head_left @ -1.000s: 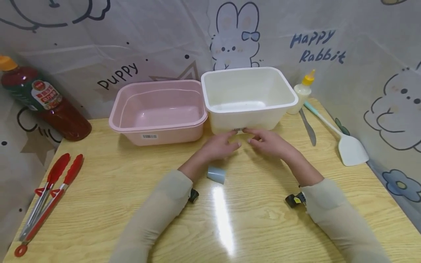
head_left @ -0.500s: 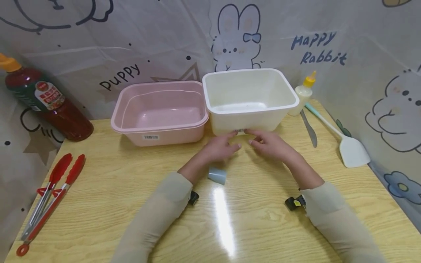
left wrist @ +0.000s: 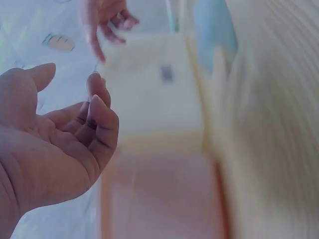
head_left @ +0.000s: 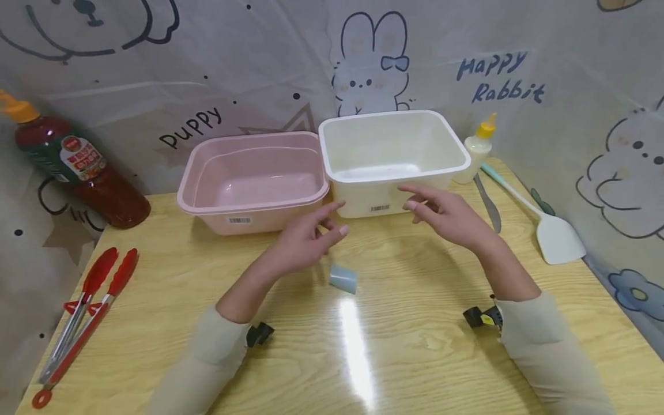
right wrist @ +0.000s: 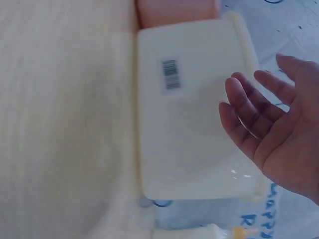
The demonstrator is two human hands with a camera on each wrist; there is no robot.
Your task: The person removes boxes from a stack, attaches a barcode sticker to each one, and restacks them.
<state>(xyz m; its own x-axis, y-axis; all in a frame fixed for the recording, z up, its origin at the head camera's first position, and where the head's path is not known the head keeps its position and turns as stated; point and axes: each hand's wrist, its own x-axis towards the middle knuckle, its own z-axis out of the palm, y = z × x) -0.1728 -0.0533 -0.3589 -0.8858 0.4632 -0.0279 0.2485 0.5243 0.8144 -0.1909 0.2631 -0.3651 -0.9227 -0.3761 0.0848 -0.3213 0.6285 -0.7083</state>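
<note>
My left hand [head_left: 303, 239] hovers in front of the pink basin [head_left: 249, 207], fingers loosely bent and nothing in them. My right hand [head_left: 448, 216] is in front of the white bin [head_left: 358, 199], its index finger extended toward the front wall and its grasp empty. In the right wrist view the relaxed fingers of that hand [right wrist: 279, 117] overlap the bin's wall, which bears a barcode sticker [right wrist: 170, 74]. A small light-blue cup [head_left: 343, 279] lies on its side on the table, just right of and below my left hand.
Red-tipped tongs [head_left: 85, 323] lie at the left, below a leaning red sauce bottle [head_left: 88, 167]. At the right are a yellow-capped squeeze bottle [head_left: 476, 153], a knife [head_left: 487, 204] and a white spatula [head_left: 557, 237]. A printed cloth [head_left: 259, 63] hangs behind the wooden table [head_left: 415, 357].
My hands have moved apart from the base of the white bin: the left one leftward toward the pink basin, the right one rightward and slightly up. The cup has stayed put.
</note>
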